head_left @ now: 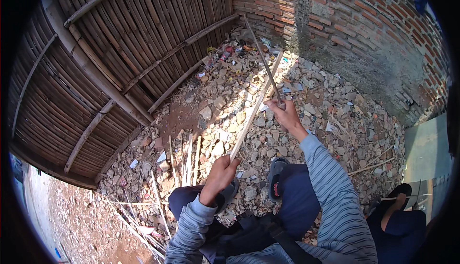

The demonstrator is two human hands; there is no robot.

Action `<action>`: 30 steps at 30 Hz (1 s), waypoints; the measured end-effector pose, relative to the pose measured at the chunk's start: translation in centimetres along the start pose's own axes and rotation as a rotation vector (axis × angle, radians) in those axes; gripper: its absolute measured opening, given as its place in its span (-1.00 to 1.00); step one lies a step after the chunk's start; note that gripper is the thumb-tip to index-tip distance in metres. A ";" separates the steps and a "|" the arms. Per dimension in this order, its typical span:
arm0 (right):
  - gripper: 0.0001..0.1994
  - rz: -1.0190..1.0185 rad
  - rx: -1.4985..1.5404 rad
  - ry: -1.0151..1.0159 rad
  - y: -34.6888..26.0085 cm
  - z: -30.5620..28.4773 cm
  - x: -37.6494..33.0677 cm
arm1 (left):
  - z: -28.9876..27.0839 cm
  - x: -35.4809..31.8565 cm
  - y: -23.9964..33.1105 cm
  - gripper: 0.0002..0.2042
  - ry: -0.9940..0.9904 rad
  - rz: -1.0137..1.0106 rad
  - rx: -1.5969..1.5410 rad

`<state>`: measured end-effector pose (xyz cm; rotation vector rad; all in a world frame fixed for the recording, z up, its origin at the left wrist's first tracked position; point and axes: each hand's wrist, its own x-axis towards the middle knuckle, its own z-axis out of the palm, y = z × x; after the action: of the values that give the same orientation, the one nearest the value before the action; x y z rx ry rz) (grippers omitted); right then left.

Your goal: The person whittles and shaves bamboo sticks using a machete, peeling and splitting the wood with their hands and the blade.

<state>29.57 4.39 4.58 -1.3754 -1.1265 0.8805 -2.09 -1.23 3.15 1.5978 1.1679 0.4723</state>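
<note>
My left hand (220,177) is closed around the near end of a long pale bamboo strip (250,119), which slants up and away to the right. In my right hand (286,115) is the handle of a machete with a long, narrow, dark blade (262,58). The blade points up and to the left and passes over the far part of the strip. I cannot tell whether blade and strip touch. Both hands are in front of my bent knees, above the rubble.
Stones and litter (330,106) cover the ground. Several pale strips (198,156) lie near my left knee, with more (139,230) at lower left. A bamboo wall (129,34) stands left, a brick wall (335,15) behind. Another person's dark-clothed leg (407,228) is at lower right.
</note>
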 end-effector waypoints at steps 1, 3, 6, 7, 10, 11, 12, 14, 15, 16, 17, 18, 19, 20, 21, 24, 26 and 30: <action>-0.69 -0.001 0.006 0.003 -1.0 0.3 -0.4 | 0.3 -0.2 0.0 -0.56 0.022 0.050 0.095; -0.70 0.106 0.298 -0.049 -2.1 0.9 -1.3 | 0.5 -0.9 0.7 -0.55 0.039 0.094 0.200; -0.75 0.119 0.369 -0.046 -2.8 0.7 -2.0 | 0.2 -2.3 3.6 -0.54 -0.013 0.047 0.303; -0.76 0.135 0.403 -0.047 -3.1 0.7 -2.2 | 0.1 -2.7 4.1 -0.54 -0.014 0.045 0.310; -0.79 0.164 0.466 -0.012 -4.3 1.6 -3.2 | -0.3 -3.8 5.0 -0.49 0.093 0.150 0.477; -0.79 0.186 0.465 0.014 -4.4 1.7 -3.5 | -0.2 -3.7 5.3 -0.49 0.090 0.152 0.481; -0.79 0.194 0.476 0.020 -4.4 1.7 -3.7 | 0.0 -3.6 6.1 -0.47 0.192 0.275 0.483; -0.78 0.192 0.474 0.019 -4.1 1.3 -3.9 | 0.6 -3.1 8.1 -0.40 0.310 0.428 0.526; -0.77 0.188 0.469 0.014 -4.1 1.2 -4.0 | 1.1 -2.4 9.0 -0.40 0.310 0.430 0.528; -0.77 0.184 0.473 0.013 -4.2 1.4 -4.0 | 1.7 -1.6 9.9 -0.40 0.336 0.439 0.506; -0.75 0.183 0.397 0.015 -4.3 1.7 -4.1 | 2.3 -0.9 10.6 -0.41 0.359 0.449 0.479; -0.73 0.182 0.320 0.018 -4.3 2.0 -4.1 | 3.1 0.4 10.2 -0.56 0.407 0.533 0.517; -0.73 0.176 0.320 0.023 -4.0 2.0 -3.9 | 3.5 1.7 9.2 -0.56 0.406 0.541 0.518; -0.73 0.104 0.248 0.013 -3.5 2.1 -3.6 | 4.0 3.0 8.3 -0.65 0.354 0.517 0.521; -0.73 0.034 0.174 0.003 -3.0 2.0 -3.4 | 4.4 3.9 7.4 -0.72 0.303 0.492 0.523; -0.69 -0.029 0.061 -0.003 -2.6 1.5 -3.3 | 4.9 4.3 6.8 -0.78 0.317 0.520 0.366; -0.69 -0.072 -0.092 -0.027 -2.7 0.8 -3.2 | 4.6 4.3 6.8 -0.77 0.284 0.476 0.258; -0.69 -0.127 -0.153 -0.026 -0.7 1.5 -2.5 | 4.3 4.6 6.1 -0.72 0.225 0.388 0.134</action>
<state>27.37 2.36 4.90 -1.4029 -1.3081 0.7349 5.97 0.71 5.86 1.9368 1.0708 0.8575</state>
